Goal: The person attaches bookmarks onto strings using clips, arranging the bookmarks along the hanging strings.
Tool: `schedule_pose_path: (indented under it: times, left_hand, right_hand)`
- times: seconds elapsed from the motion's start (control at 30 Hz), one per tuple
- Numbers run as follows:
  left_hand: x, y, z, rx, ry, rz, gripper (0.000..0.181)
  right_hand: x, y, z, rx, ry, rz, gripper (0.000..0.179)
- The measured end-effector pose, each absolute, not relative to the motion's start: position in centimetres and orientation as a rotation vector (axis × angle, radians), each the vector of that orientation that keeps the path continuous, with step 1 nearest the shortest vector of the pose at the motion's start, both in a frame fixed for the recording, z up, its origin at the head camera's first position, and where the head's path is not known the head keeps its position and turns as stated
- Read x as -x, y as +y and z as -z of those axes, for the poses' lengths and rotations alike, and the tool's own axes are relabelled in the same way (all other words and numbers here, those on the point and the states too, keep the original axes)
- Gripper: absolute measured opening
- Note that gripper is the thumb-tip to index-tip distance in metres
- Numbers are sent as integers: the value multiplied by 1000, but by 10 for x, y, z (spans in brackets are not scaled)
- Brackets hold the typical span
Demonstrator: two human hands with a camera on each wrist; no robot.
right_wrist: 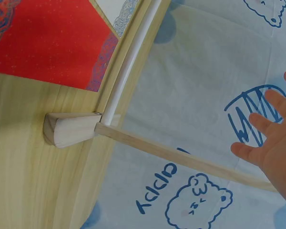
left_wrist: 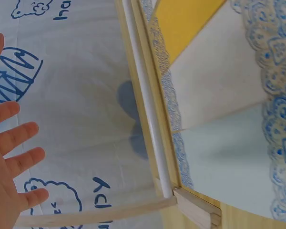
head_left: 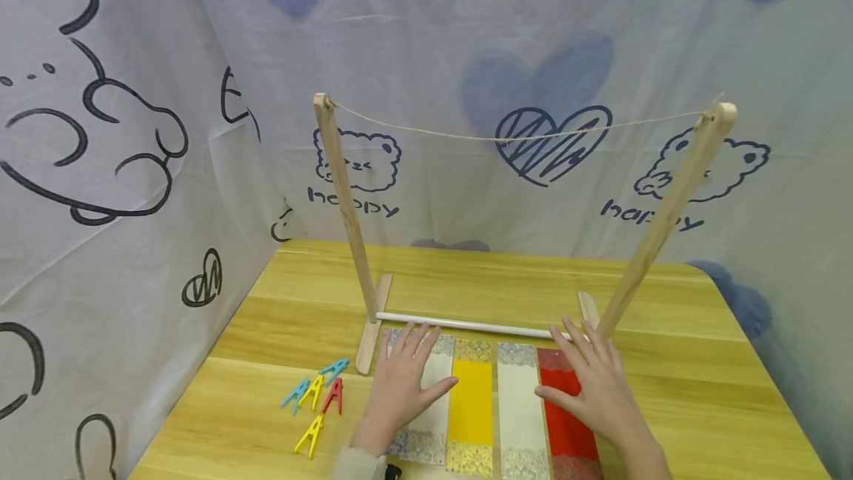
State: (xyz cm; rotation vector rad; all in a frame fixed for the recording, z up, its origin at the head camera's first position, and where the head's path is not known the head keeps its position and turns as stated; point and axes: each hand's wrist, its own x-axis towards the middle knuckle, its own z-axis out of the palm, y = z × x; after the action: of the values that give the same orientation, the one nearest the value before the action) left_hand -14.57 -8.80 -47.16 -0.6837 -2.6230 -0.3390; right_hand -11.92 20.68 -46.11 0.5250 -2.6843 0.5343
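My left hand [head_left: 403, 387], fingers spread and holding nothing, hovers over the pale strips at the left of a row with lace-patterned ends. My right hand [head_left: 596, 387] is likewise spread and empty above the red strip [head_left: 566, 413]. Between them lie a yellow strip [head_left: 471, 402] and a white strip [head_left: 521, 406]; in the left wrist view a pale blue strip [left_wrist: 229, 160] shows at the row's end. Behind the row stands a wooden frame with two posts, a white bottom rod [head_left: 466, 325] and a thin string [head_left: 466, 137] sagging between the post tops.
Left of the strips lie several small clothespins, among them a red clothespin [head_left: 333, 395], a yellow clothespin [head_left: 309, 435] and a blue clothespin [head_left: 335, 370]. The frame's left post [head_left: 346, 206] and right post [head_left: 666, 221] rise from wooden feet. A printed curtain [head_left: 426, 35] hangs behind the wooden table [head_left: 233, 384].
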Motion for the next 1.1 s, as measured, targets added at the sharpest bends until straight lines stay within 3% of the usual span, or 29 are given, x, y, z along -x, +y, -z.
schedule_pose_path:
  times: [1.1]
  left_hand:
    - [123, -128, 511, 593, -2585, 532, 59]
  right_hand:
    - [120, 228, 498, -570, -2677, -562, 83]
